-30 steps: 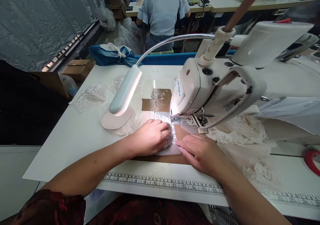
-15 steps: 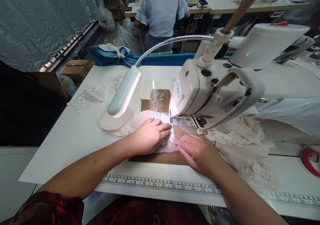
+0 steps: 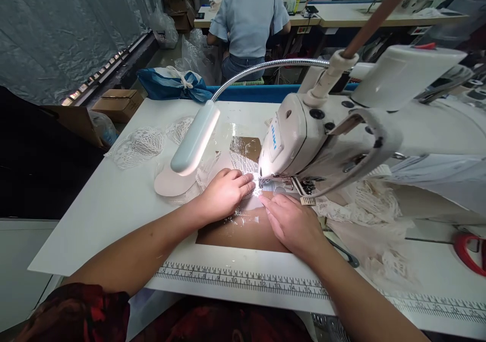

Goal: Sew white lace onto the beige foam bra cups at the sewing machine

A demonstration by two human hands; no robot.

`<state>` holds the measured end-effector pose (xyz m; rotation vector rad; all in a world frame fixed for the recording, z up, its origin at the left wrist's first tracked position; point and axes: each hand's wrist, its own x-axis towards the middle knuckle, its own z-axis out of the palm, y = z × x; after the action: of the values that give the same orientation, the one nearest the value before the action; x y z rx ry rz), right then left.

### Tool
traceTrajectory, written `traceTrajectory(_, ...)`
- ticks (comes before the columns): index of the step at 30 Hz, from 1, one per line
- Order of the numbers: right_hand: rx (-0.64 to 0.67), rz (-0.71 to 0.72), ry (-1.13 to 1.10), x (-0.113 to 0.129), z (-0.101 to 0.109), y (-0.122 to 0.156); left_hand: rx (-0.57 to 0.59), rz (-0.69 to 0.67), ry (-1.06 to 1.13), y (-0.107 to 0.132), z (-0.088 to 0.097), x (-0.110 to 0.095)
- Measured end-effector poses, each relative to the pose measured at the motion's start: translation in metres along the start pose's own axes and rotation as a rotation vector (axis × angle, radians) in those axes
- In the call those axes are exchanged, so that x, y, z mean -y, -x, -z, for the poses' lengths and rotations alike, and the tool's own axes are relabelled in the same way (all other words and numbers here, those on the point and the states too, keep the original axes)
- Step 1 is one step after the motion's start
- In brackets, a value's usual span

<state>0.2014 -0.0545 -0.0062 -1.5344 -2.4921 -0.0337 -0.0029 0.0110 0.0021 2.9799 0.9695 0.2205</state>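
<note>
One sewing machine (image 3: 290, 134) looms right; we press our left hand (image 3: 225, 193), the nearer, palm-down, unclenched; our right hand (image 3: 291, 220) sits near-right, its grip we can't tell; white lace (image 3: 244, 164) lies under our left fingertips, stretching far-left.

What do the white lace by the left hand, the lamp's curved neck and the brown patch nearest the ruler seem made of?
White lace: matte openwork textile, gaps between threads; fibre unclear.
Curved neck: probably metal, from its bright, ribbed sheen.
Brown patch: smooth, with glints; perhaps tape or film, possibly coated card.
</note>
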Motion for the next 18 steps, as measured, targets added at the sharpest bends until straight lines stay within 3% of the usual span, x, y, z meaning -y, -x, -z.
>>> traceTrajectory(9, -0.074, -0.043, 0.051, 0.001, -0.006, -0.003, -0.107, 0.077, 0.054, -0.002, -0.009, 0.010)
traceTrajectory(18, -0.002, -0.035, -0.038, 0.001, 0.001, -0.003, -0.215, 0.135, 0.164, 0.004, -0.009, 0.015)
